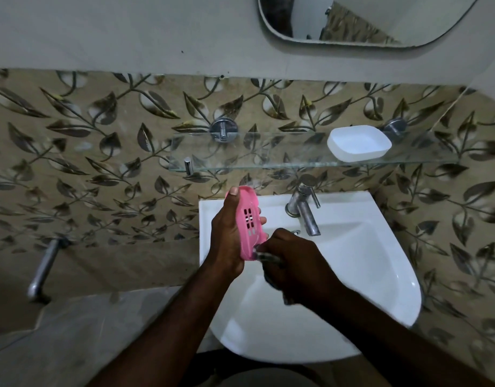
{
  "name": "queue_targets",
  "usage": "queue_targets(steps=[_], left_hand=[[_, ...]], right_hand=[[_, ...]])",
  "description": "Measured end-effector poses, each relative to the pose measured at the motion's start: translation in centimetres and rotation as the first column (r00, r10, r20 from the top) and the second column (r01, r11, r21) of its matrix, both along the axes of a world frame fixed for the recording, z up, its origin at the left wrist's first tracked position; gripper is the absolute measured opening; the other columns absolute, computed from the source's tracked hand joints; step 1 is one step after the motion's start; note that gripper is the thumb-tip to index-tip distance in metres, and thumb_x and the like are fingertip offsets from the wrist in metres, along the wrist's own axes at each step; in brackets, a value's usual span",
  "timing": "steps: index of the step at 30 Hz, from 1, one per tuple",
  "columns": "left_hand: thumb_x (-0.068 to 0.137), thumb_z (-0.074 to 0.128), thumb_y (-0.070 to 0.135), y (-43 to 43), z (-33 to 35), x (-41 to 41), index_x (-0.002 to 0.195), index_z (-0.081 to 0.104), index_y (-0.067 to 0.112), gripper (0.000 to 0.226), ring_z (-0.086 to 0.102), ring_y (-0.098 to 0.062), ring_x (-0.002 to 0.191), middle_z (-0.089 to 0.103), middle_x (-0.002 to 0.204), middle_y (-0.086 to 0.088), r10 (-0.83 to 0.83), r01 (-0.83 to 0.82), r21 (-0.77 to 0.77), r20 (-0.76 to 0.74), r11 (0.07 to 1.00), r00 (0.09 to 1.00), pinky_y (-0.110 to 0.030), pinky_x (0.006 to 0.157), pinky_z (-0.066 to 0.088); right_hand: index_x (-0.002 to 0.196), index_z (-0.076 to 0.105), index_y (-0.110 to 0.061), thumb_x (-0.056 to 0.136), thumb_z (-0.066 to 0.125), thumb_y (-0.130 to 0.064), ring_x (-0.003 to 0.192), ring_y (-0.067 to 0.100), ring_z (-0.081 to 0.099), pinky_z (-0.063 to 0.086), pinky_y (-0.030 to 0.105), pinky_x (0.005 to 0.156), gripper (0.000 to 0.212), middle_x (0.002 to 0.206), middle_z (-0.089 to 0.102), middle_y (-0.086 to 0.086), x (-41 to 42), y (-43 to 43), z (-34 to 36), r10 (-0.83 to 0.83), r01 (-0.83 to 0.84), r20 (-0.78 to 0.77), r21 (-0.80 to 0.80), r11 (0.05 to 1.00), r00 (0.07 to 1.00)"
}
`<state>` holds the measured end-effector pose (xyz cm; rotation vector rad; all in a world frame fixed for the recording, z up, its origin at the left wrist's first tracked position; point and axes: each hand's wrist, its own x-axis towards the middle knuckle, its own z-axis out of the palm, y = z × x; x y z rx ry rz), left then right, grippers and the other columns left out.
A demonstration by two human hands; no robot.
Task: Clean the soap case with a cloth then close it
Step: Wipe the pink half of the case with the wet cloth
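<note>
While the pink slotted plastic soap-case tray [247, 223] is held upright over the white ceramic corner basin [391, 263], the left hand [229, 236] is clamped along its long edges, thumb at the top end and fingertips wrapped round the far side. The right hand [293, 270] is closed on a dark crumpled cloth [268, 259], which is pressed against the tray's lower end. The cloth is largely hidden under the fingers, so its full extent cannot be told.

The other half of the case, a white rounded-rectangular plastic shell [359, 143], lies open side up on the glass wall shelf [240, 160], well apart from both hands. A chrome tap [306, 210] stands at the basin's back edge.

Assessment of handling: the tray appears to be thin moulded plastic, light and fairly stiff, though likely to flex if squeezed across its width. Soap residue or damp would make it slippery; the present grip on the rims, rather than the flat faces, is the sound one. The drain slots offer ridges where film may collect and where the cloth may snag. The white shell looks equally light, and is best taken by its long side walls, lifted clear of the shelf edge. Closure has not yet been carried out.
</note>
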<state>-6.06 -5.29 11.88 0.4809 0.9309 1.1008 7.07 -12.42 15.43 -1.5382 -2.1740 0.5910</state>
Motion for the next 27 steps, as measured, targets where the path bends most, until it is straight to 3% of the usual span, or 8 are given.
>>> queue_targets(steps=[3, 6, 9, 12, 14, 18, 24, 27], left_hand=[[0.062, 0.064, 0.072, 0.1, -0.1, -0.1, 0.127, 0.058, 0.006, 0.093, 0.067, -0.026, 0.081, 0.067, 0.096, -0.012, 0.012, -0.012, 0.001, 0.025, 1.000, 1.000, -0.035, 0.064, 0.056], [0.071, 0.060, 0.070, 0.4, -0.2, -0.2, 0.130, 0.055, 0.007, 0.087, 0.066, -0.024, 0.083, 0.066, 0.098, -0.012, 0.003, -0.003, -0.018, 0.034, 1.000, 0.999, -0.035, 0.066, 0.055], [0.072, 0.053, 0.071, 0.5, 0.0, -0.2, 0.132, 0.054, 0.006, 0.088, 0.064, -0.024, 0.084, 0.065, 0.099, -0.011, -0.016, 0.017, -0.038, 0.021, 0.999, 1.000, -0.035, 0.070, 0.053], [0.076, 0.055, 0.072, 0.7, -0.1, -0.2, 0.130, 0.055, 0.005, 0.086, 0.066, -0.025, 0.081, 0.067, 0.095, -0.012, -0.016, 0.017, -0.031, 0.043, 0.999, 0.999, -0.035, 0.067, 0.054], [0.075, 0.052, 0.072, 0.8, -0.4, -0.3, 0.130, 0.055, 0.005, 0.086, 0.068, -0.026, 0.083, 0.068, 0.097, -0.013, -0.026, 0.027, -0.023, 0.029, 0.999, 0.999, -0.035, 0.067, 0.055], [0.067, 0.050, 0.076, 1.0, -0.3, -0.7, 0.131, 0.054, 0.004, 0.096, 0.065, -0.029, 0.090, 0.068, 0.098, -0.014, -0.112, 0.113, -0.051, 0.027, 0.992, 0.993, -0.038, 0.069, 0.054], [0.071, 0.054, 0.075, 1.2, -0.6, -0.9, 0.128, 0.057, 0.006, 0.089, 0.065, -0.032, 0.093, 0.070, 0.096, -0.015, -0.108, 0.108, -0.040, 0.012, 0.993, 0.994, -0.040, 0.076, 0.053], [0.069, 0.055, 0.077, 1.2, -0.6, -0.9, 0.124, 0.059, 0.004, 0.092, 0.065, -0.031, 0.088, 0.070, 0.093, -0.015, -0.131, 0.132, -0.047, 0.023, 0.990, 0.991, -0.040, 0.076, 0.053]], right_hand=[[0.095, 0.065, -0.029, 0.085, 0.048, -0.030, 0.065, 0.020, 0.062, 0.052, 0.034, 0.056, 0.020, 0.091, 0.056, -0.007, -1.0, -0.6, 0.1, 0.070, -0.071, -0.039, -0.011, 0.997, 0.997], [0.101, 0.070, -0.027, 0.084, 0.063, -0.022, 0.063, 0.020, 0.063, 0.046, 0.027, 0.052, 0.019, 0.092, 0.059, -0.005, 0.4, 0.2, 0.4, 0.061, -0.061, 0.061, 0.000, 0.998, 0.996], [0.100, 0.071, -0.023, 0.087, 0.064, -0.022, 0.063, 0.024, 0.062, 0.037, 0.026, 0.051, 0.015, 0.090, 0.057, -0.003, 0.7, 0.9, 0.3, 0.021, -0.020, 0.096, -0.004, 1.000, 0.995], [0.099, 0.071, -0.026, 0.084, 0.055, -0.023, 0.068, 0.017, 0.063, 0.046, 0.025, 0.055, 0.022, 0.089, 0.056, -0.012, -0.6, 0.2, 0.4, 0.055, -0.055, 0.002, 0.063, 0.997, 0.998], [0.099, 0.071, -0.026, 0.082, 0.051, -0.024, 0.068, 0.016, 0.063, 0.049, 0.025, 0.056, 0.026, 0.091, 0.060, -0.007, -0.5, 0.1, 0.3, 0.119, -0.120, 0.014, 0.087, 0.989, 0.993], [0.093, 0.063, -0.032, 0.080, 0.067, -0.019, 0.071, 0.015, 0.061, 0.044, 0.026, 0.058, 0.019, 0.086, 0.057, -0.007, 1.9, 1.7, -0.8, 0.095, -0.100, 0.070, 0.074, 0.992, 0.993], [0.095, 0.068, -0.025, 0.080, 0.053, -0.020, 0.064, 0.018, 0.062, 0.049, 0.026, 0.052, 0.022, 0.090, 0.059, -0.004, 0.0, 0.6, -1.3, 0.078, -0.077, -0.002, 0.138, 0.988, 0.997], [0.092, 0.059, -0.031, 0.082, 0.063, -0.018, 0.058, 0.016, 0.058, 0.046, 0.027, 0.046, 0.017, 0.085, 0.054, -0.007, 1.0, 0.9, -1.3, 0.126, -0.135, 0.065, 0.155, 0.979, 0.990]])
